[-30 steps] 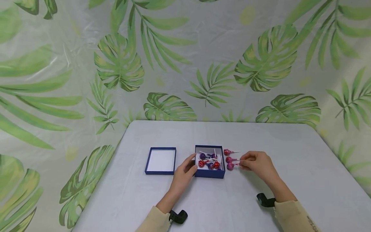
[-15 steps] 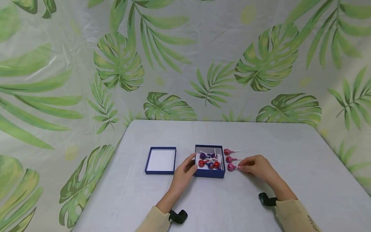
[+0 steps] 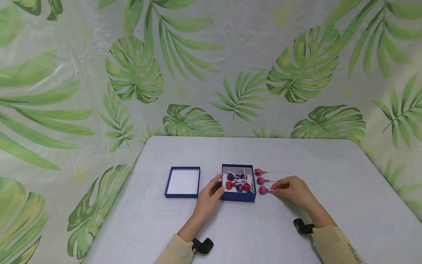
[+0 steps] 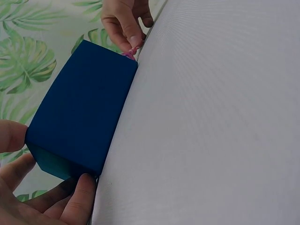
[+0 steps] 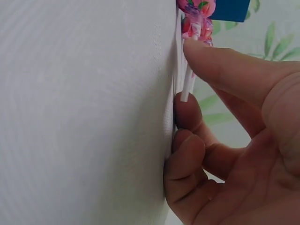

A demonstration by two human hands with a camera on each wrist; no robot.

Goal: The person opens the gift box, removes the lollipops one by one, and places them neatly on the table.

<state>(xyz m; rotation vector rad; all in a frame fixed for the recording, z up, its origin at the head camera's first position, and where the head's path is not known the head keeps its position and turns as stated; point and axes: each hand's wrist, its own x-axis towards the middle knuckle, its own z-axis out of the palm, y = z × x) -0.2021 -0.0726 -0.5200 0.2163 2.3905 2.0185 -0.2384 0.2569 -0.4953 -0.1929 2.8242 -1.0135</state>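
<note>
Right hand point(image 3: 294, 190) is pinching the pink lollipop point(image 3: 263, 190) by its stick, candy end lying just right of the blue box point(image 3: 238, 197), apparently on the table point(image 3: 148, 220); left hand point(image 3: 207, 198), fingers relaxed, is touching the box's left side.

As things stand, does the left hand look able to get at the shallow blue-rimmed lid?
Probably yes: the shallow blue-rimmed lid lies just left of the left hand, with nothing visible between them; the hand would only need to leave the blue box it touches.
</note>
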